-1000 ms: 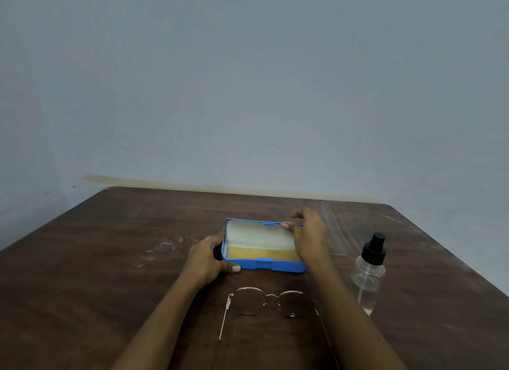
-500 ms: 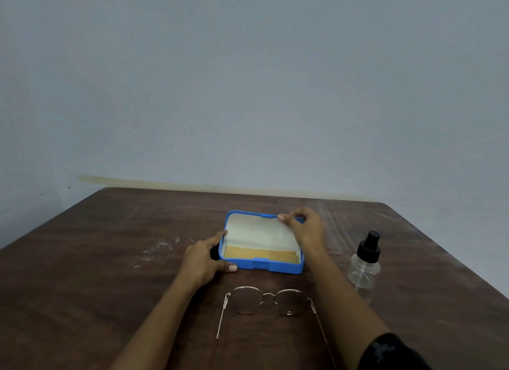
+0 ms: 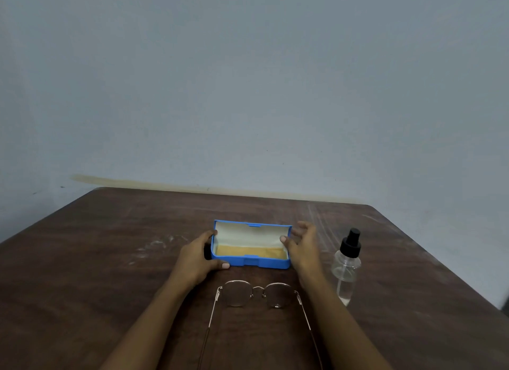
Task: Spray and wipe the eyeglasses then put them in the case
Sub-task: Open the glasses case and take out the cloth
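Brown table [image 3: 110, 259], pale wall. Your left hand [image 3: 197, 256] grips the open case [image 3: 264, 262] at its left end; your right hand [image 3: 303, 248], fingers spread, holds nothing. The eyeglasses [image 3: 257, 292] lie just nearer, unfolded — your right forearm, drawn back low, could snag a temple.

both our forearms reach forward, bare. our left hand [image 3: 197, 258] curls round the left end of the case [image 3: 249, 262], thumb along its front. our right hand [image 3: 303, 245] stands slack by the right end, fingers spread, thumb at the rim.
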Tool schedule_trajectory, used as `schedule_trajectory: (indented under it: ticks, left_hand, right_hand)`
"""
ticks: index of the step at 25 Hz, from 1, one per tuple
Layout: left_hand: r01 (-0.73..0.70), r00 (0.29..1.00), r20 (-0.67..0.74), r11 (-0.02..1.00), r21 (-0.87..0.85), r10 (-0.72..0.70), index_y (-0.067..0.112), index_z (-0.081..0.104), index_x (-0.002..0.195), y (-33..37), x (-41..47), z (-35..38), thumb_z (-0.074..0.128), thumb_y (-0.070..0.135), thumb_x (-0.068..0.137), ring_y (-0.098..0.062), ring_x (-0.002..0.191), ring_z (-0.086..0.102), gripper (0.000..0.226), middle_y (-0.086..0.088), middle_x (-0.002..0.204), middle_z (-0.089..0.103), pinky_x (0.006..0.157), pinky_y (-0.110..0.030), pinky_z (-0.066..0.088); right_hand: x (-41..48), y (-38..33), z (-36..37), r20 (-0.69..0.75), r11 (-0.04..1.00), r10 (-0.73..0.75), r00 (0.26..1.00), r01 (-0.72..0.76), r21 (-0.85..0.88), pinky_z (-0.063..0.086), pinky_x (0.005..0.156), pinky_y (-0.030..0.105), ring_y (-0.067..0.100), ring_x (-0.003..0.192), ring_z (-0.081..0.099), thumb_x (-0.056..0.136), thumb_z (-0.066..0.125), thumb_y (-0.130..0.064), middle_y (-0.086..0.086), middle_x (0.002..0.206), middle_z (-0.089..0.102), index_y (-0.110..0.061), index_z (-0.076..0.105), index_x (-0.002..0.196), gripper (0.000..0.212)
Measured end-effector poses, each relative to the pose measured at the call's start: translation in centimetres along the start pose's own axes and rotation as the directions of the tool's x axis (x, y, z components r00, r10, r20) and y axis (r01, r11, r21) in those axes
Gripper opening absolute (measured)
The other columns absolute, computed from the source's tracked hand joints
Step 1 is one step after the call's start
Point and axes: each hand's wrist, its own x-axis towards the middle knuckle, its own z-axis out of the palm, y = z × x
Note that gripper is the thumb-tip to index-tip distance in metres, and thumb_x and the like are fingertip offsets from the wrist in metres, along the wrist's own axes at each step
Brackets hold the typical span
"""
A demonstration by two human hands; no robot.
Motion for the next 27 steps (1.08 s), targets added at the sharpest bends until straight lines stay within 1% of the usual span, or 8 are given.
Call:
schedule_trajectory:
  ticks: [2, 5, 7, 9, 13, 16, 22, 27]
  left_hand:
    - [-0.006, 1.000, 0.007, 1.000, -0.004, 0.006, 0.016, 0.039, 0.133, 0.0, 0.0, 0.1, 0.080, 0.012, 0.062, -0.025, 0.123, 0.046, 0.082, -0.010, 0.137, 0.048, 0.096, -0.030, 0.039]
    - [-0.020, 1.000, 0.013, 1.000, 0.007, 0.020, 0.016, 0.037, 0.133, -0.1, 0.1, 0.2, 0.079, 0.013, 0.063, -0.025, 0.124, 0.045, 0.081, -0.010, 0.138, 0.046, 0.095, -0.029, 0.039]
    - [-0.027, 0.999, 0.020, 0.999, -0.019, 0.027, 0.016, 0.037, 0.132, -0.2, 0.0, 0.3, 0.079, 0.014, 0.064, -0.024, 0.123, 0.045, 0.080, -0.009, 0.137, 0.047, 0.092, -0.028, 0.038]
    - [-0.034, 0.999, 0.022, 0.997, -0.074, 0.036, 0.019, 0.040, 0.128, -0.3, -0.1, 0.4, 0.080, 0.018, 0.063, -0.023, 0.120, 0.047, 0.076, -0.005, 0.132, 0.050, 0.089, -0.027, 0.039]
    - [-0.092, 0.996, -0.020, 0.992, -0.084, 0.090, 0.029, 0.048, 0.106, -0.1, -0.3, 0.4, 0.076, 0.026, 0.068, -0.019, 0.106, 0.051, 0.047, 0.002, 0.111, 0.052, 0.071, -0.019, 0.040]
    - [-0.125, 0.992, -0.023, 0.991, -0.043, 0.124, 0.030, 0.049, 0.102, -0.1, -0.2, 0.3, 0.074, 0.026, 0.070, -0.015, 0.098, 0.050, 0.041, 0.004, 0.107, 0.051, 0.068, -0.010, 0.036]
    - [-0.143, 0.990, -0.016, 0.989, -0.028, 0.143, 0.032, 0.052, 0.099, -0.2, -0.2, 0.1, 0.074, 0.026, 0.070, -0.014, 0.096, 0.050, 0.037, 0.002, 0.108, 0.053, 0.067, -0.012, 0.037]
    - [-0.154, 0.988, -0.002, 0.987, -0.034, 0.154, 0.034, 0.054, 0.098, -0.2, -0.2, -0.1, 0.074, 0.025, 0.070, -0.011, 0.101, 0.047, 0.036, 0.005, 0.110, 0.051, 0.077, -0.023, 0.035]
  right_hand:
    - [-0.3, 0.5, -0.2, -0.044, 0.998, -0.007, 0.999, 0.004, -0.059, 0.047, 0.085, 0.039, 0.028, 0.102, 0.057, 0.083, 0.060, -0.003, 0.012, 0.104, 0.057, -0.017, 0.040, 0.088, 0.025]
    - [-0.5, 1.2, -0.4, -0.008, 0.981, -0.037, 0.999, 0.035, -0.192, 0.039, 0.074, 0.027, 0.021, 0.093, 0.056, 0.081, 0.064, -0.008, 0.007, 0.094, 0.060, -0.027, 0.045, 0.067, 0.030]
    - [-0.3, 1.4, -0.6, 0.026, 0.954, -0.061, 0.998, 0.066, -0.291, 0.037, 0.073, 0.018, 0.015, 0.092, 0.053, 0.080, 0.066, -0.012, 0.004, 0.098, 0.061, -0.025, 0.060, 0.069, 0.019]
    - [-0.1, 1.2, -0.7, 0.051, 0.912, -0.105, 0.993, 0.117, -0.393, 0.034, 0.064, 0.007, 0.014, 0.091, 0.053, 0.080, 0.066, -0.013, 0.006, 0.103, 0.061, -0.014, 0.071, 0.082, 0.005]
    - [0.6, 0.9, -0.5, 0.079, 0.842, -0.126, 0.989, 0.149, -0.519, 0.026, 0.072, 0.005, 0.018, 0.104, 0.055, 0.082, 0.064, -0.010, 0.009, 0.115, 0.059, -0.008, 0.070, 0.096, 0.016]
    - [1.0, 0.9, -0.3, 0.097, 0.772, -0.129, 0.987, 0.161, -0.615, 0.030, 0.072, 0.009, 0.018, 0.102, 0.057, 0.085, 0.059, -0.009, 0.007, 0.115, 0.061, -0.010, 0.071, 0.096, 0.016]
    - [0.6, 0.9, 0.2, 0.073, 0.718, -0.163, 0.984, 0.170, -0.676, 0.046, 0.076, 0.028, 0.022, 0.095, 0.056, 0.088, 0.053, -0.008, 0.009, 0.107, 0.058, -0.008, 0.069, 0.088, 0.016]
    - [0.4, 0.7, 0.0, 0.072, 0.746, -0.170, 0.983, 0.176, -0.643, 0.040, 0.071, 0.023, 0.016, 0.090, 0.052, 0.086, 0.054, -0.008, 0.007, 0.108, 0.057, -0.010, 0.064, 0.090, 0.010]
